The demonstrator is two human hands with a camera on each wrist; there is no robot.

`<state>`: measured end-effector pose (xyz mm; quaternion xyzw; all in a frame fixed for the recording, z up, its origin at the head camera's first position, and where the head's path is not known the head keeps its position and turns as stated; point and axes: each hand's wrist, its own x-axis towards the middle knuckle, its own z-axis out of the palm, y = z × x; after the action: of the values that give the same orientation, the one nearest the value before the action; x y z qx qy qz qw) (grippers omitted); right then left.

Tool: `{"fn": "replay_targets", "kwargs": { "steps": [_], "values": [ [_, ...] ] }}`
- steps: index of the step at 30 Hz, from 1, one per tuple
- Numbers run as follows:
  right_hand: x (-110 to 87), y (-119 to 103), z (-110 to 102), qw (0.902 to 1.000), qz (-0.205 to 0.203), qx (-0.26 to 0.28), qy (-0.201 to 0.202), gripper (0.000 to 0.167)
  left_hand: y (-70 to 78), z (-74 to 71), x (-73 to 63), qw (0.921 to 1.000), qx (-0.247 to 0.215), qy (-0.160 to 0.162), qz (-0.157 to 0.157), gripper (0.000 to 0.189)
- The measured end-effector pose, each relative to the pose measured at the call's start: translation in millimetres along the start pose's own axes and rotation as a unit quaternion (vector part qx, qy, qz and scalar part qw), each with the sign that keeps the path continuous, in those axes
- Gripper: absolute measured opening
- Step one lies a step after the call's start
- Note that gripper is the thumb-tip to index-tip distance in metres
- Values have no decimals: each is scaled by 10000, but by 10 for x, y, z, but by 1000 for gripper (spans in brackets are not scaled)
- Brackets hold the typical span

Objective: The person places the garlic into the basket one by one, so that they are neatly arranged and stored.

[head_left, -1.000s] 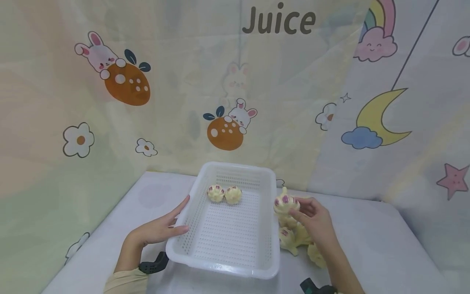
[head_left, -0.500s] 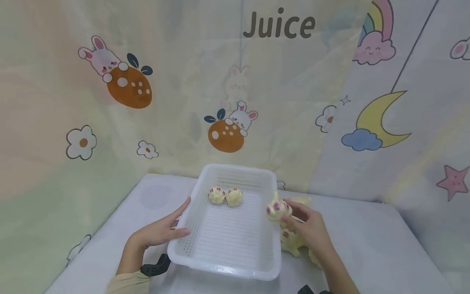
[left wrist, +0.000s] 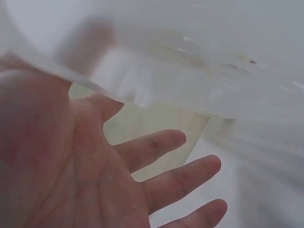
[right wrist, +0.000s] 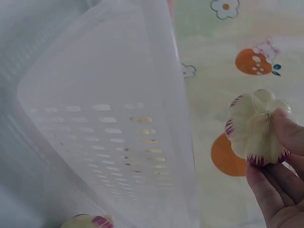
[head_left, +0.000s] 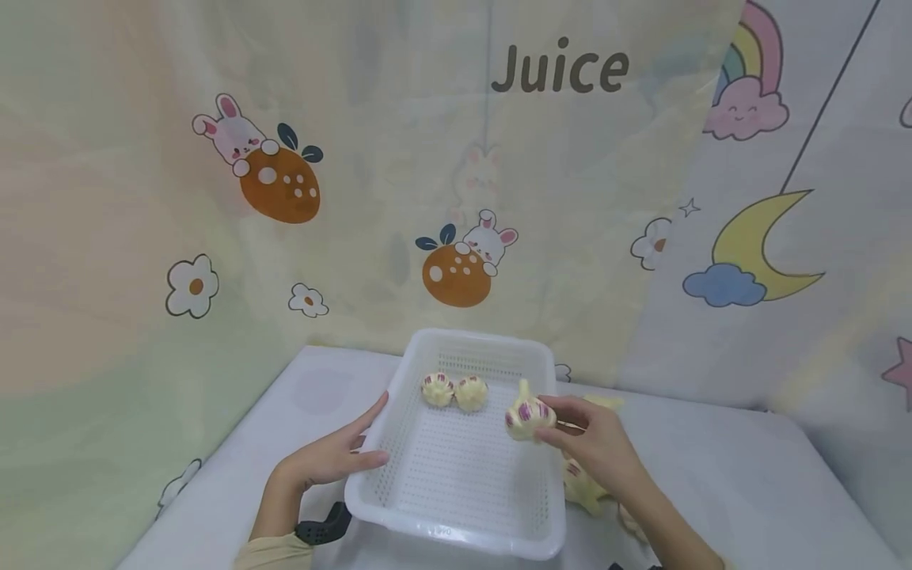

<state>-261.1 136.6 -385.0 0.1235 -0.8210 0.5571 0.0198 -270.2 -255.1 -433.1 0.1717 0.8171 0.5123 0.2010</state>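
Observation:
A white perforated plastic basket (head_left: 456, 540) takes up the middle of the head view. Two garlic bulbs with purple streaks, one at the left (head_left: 437, 390) and one beside it (head_left: 472, 393), lie inside near its far end. My right hand (head_left: 594, 443) pinches another garlic bulb (head_left: 526, 419) between thumb and fingers, over the basket's right side. In the right wrist view that bulb (right wrist: 251, 128) shows its root end. At the basket's left side, my left hand (head_left: 331, 455) touches the rim with straight fingers; the left wrist view shows its fingers (left wrist: 175, 183) spread below the basket wall.
More garlic bulbs (head_left: 584, 484) lie on the white table (head_left: 712, 475) right of the basket, partly hidden by my right arm. A printed cloth backdrop (head_left: 370, 261) rises behind and along the sides.
My right hand has carried its garlic bulb leftward, from above the bulbs on the table to over the basket's right side. The left hand stays at the basket. The head view has shifted slightly.

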Motion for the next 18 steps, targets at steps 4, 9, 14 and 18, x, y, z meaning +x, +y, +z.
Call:
{"fn": "replay_targets", "kwargs": {
  "steps": [4,9,14,18],
  "values": [
    [79,-86,92,9992,-27,88,-395,45,-8,-1,-32,10000,-25,39,27,91],
    [157,-210,213,9971,86,28,-762,41,0,-8,-48,10000,-8,65,67,91],
    [243,-404,262,9952,648,79,-723,41,-16,6,-2,9999,6,76,145,91],
    [345,-516,267,9941,770,-68,-767,43,-32,12,20,9998,34,129,134,92]
  ]
}}
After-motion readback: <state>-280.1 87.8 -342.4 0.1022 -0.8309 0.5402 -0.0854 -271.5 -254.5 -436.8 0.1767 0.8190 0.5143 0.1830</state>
